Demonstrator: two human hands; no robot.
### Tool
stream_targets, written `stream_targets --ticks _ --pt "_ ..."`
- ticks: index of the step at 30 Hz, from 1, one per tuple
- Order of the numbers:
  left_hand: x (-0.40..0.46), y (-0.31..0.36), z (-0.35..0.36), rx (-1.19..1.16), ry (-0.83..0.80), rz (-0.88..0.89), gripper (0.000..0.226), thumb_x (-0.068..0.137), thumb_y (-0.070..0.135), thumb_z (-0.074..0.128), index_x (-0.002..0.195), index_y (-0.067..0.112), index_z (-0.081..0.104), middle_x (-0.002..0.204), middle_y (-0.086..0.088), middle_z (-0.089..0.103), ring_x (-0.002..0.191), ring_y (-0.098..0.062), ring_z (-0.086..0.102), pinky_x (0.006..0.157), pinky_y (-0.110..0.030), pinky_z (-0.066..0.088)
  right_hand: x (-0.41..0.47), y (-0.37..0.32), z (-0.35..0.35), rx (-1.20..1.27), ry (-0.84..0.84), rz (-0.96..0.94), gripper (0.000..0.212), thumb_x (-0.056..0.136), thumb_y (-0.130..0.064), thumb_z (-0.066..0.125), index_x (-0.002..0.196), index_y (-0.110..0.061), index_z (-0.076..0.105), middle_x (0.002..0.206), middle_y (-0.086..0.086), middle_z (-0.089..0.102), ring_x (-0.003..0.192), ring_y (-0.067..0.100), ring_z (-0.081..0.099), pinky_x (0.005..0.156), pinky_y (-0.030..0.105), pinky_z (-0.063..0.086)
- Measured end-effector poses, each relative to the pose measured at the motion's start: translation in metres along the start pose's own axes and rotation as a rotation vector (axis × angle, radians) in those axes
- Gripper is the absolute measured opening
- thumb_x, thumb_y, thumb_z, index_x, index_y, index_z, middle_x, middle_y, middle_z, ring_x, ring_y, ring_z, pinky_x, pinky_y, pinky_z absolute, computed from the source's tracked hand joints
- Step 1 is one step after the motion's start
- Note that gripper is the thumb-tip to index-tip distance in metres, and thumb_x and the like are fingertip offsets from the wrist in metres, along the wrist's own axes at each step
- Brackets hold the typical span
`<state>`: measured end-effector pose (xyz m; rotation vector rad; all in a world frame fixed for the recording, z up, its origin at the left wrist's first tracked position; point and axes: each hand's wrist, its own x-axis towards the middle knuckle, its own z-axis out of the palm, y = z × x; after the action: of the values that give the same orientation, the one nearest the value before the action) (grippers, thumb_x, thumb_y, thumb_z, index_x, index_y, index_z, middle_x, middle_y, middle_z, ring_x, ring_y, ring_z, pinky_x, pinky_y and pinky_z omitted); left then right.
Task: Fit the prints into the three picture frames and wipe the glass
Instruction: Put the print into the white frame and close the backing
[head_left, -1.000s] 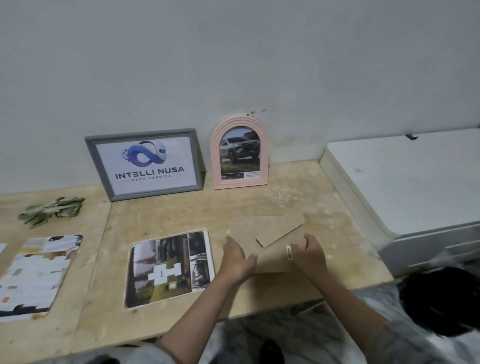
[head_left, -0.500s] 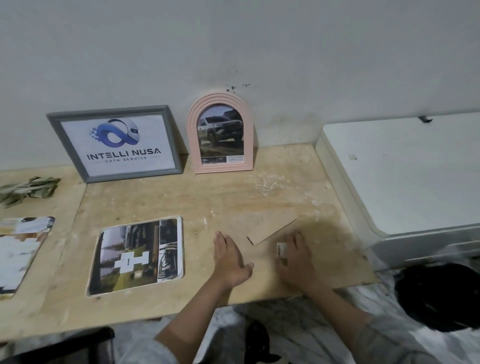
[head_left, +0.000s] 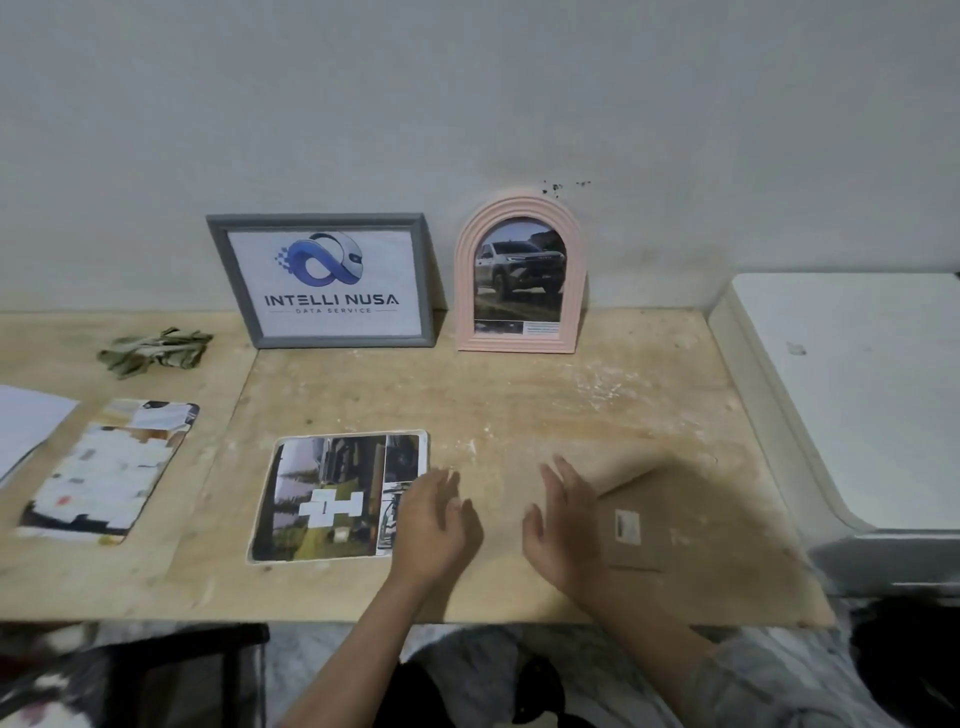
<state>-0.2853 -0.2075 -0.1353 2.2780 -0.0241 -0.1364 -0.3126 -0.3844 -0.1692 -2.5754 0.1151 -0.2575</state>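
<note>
A grey picture frame (head_left: 332, 332) with a logo print and a pink arched frame (head_left: 519, 340) with a truck photo lean upright against the wall. A brown backing board (head_left: 675, 514) with a small barcode sticker lies face down on the wooden table (head_left: 519, 405) at front right. A loose photo print (head_left: 332, 493) lies flat to its left. My left hand (head_left: 434, 525) hovers with fingers apart at the print's right edge. My right hand (head_left: 563, 530) is spread open at the board's left edge, holding nothing.
Another print (head_left: 104, 467) and a white sheet (head_left: 26, 426) lie at the far left. A crumpled greenish cloth (head_left: 156, 351) sits behind them. A white appliance (head_left: 857, 389) borders the table on the right. A dark chair (head_left: 182, 675) stands below the front edge.
Both hands have lifted off the backing board and spread open; my left hand has shifted left toward the photo print. The view has panned, so everything sits further right.
</note>
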Motion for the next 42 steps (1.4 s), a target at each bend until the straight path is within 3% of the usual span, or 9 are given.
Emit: stream_targets --ticks 5,10,14,16,19,25,31,35,42 --pt "0.019 -0.056 -0.069 0.107 0.052 -0.052 0.044 0.086 0.028 0.05 0.122 0.004 0.056 0.122 -0.014 0.059 0.117 -0.032 0.052 0.099 -0.043 0.043 0.025 -0.069 0.037 -0.004 -0.164 -0.116 0.057 0.075 -0.023 0.058 0.129 -0.007 0.05 0.138 0.013 0.047 0.128 0.032 0.041 0.107 0.047 0.033" --pt "0.047 -0.116 -0.132 0.311 0.021 -0.059 0.077 0.074 0.057 0.049 0.132 0.006 0.051 0.134 -0.016 0.055 0.125 -0.034 0.05 0.098 -0.053 0.044 0.051 -0.115 0.066 -0.084 -0.314 -0.214 0.068 0.068 -0.034 0.068 0.126 -0.001 0.053 0.129 0.016 0.056 0.118 0.034 0.053 0.103 0.043 0.039" --pt "0.066 -0.135 -0.164 0.419 -0.157 -0.022 0.103 0.071 0.068 0.062 0.149 0.014 0.024 0.156 -0.006 0.025 0.142 -0.028 0.024 0.113 -0.058 0.02 0.06 -0.128 0.083 -0.192 -0.362 -0.185 0.077 0.07 -0.05 0.057 0.126 0.002 0.051 0.127 0.02 0.056 0.117 0.038 0.054 0.104 0.046 0.038" --pt "0.073 -0.139 -0.169 0.462 -0.255 0.004 0.11 0.068 0.065 0.068 0.15 0.016 0.014 0.158 -0.001 0.018 0.145 -0.024 0.015 0.113 -0.058 0.01 0.063 -0.131 0.086 -0.263 -0.388 -0.159 0.087 0.072 -0.06 0.041 0.133 0.001 0.046 0.138 0.02 0.047 0.127 0.038 0.046 0.105 0.052 0.033" --pt "0.079 -0.144 -0.174 0.517 -0.315 0.046 0.111 0.062 0.061 0.073 0.147 0.018 0.015 0.155 0.0 0.023 0.142 -0.022 0.019 0.111 -0.056 0.013 0.063 -0.134 0.09 -0.293 -0.452 -0.095 0.102 0.068 -0.069 0.025 0.147 -0.006 0.021 0.155 0.014 0.019 0.143 0.031 0.017 0.115 0.051 0.014" --pt "0.076 -0.145 -0.172 0.561 -0.319 0.04 0.115 0.066 0.057 0.074 0.151 0.017 0.007 0.158 0.0 0.015 0.144 -0.023 0.013 0.116 -0.048 0.007 0.061 -0.14 0.096 -0.249 -0.39 -0.056 0.096 0.069 -0.059 0.052 0.145 -0.007 0.025 0.15 0.012 0.028 0.139 0.03 0.024 0.115 0.049 0.017" --pt "0.075 -0.144 -0.17 0.597 -0.248 0.024 0.113 0.058 0.058 0.079 0.145 0.019 0.018 0.147 -0.001 0.028 0.13 -0.024 0.029 0.105 -0.036 0.027 0.059 -0.146 0.097 -0.214 -0.39 -0.053 0.093 0.076 -0.049 0.064 0.147 -0.006 0.021 0.153 0.012 0.024 0.142 0.027 0.019 0.117 0.042 0.011" --pt "0.075 -0.136 -0.17 0.623 -0.236 -0.037 0.108 0.056 0.055 0.082 0.14 0.019 0.023 0.132 -0.005 0.035 0.121 -0.025 0.034 0.094 -0.034 0.034 0.058 -0.148 0.096 -0.227 -0.393 -0.049 0.093 0.076 -0.047 0.066 0.147 -0.006 0.021 0.153 0.012 0.023 0.142 0.028 0.019 0.116 0.044 0.012" --pt "0.079 -0.132 -0.169 0.586 -0.205 -0.121 0.102 0.057 0.048 0.085 0.136 0.015 0.029 0.128 -0.008 0.038 0.116 -0.028 0.038 0.091 -0.036 0.039 0.058 -0.153 0.098 -0.249 -0.455 0.004 0.093 0.081 -0.049 0.062 0.149 -0.008 0.013 0.157 0.011 0.01 0.145 0.027 0.007 0.116 0.049 0.011"
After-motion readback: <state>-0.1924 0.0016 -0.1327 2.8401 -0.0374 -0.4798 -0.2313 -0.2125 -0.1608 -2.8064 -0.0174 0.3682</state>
